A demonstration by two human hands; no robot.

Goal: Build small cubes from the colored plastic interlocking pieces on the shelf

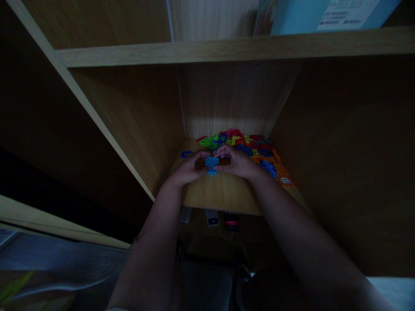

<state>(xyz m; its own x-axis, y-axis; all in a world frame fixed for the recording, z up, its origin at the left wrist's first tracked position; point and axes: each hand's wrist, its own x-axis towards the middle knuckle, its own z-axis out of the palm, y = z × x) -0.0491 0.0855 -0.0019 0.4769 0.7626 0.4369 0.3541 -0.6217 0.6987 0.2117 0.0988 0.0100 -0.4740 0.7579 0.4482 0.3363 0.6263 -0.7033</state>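
Blue interlocking toy pieces with toothed edges are held up over the wooden shelf board. My left hand pinches them from the left, thumb and fingers curved round their side. From the right, my right hand closes on the same pieces with thumb and fingertips. Just behind and to the right of my hands lies a heap of coloured toy pieces in red, yellow, green, blue and orange. One dark blue piece lies alone beyond my left hand.
Above my hands runs an upper shelf edge, with a light blue box on it. Wooden side walls close in the compartment. Below the board are a white device with a lit display, a cable and a dark phone-like object.
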